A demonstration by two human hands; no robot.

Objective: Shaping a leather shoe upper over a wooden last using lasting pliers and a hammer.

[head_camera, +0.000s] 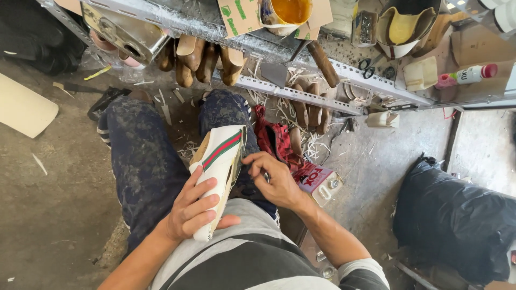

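Note:
A white shoe (221,161) with a green and red stripe rests on my lap, toe pointing away from me. My left hand (193,207) wraps around its near end and holds it steady. My right hand (274,180) is closed at the shoe's right edge, fingers pinched on a small tool whose shape I cannot make out. Below both hands are my legs in dark speckled trousers (142,161).
A metal shelf rail (301,94) crosses ahead, with wooden shoe lasts (193,62) hanging under it. On the shelf stand a glue pot (285,13), scissors (368,67) and a bottle (465,75). A red cloth (277,139), a box (322,182) and a black bag (457,225) lie to the right.

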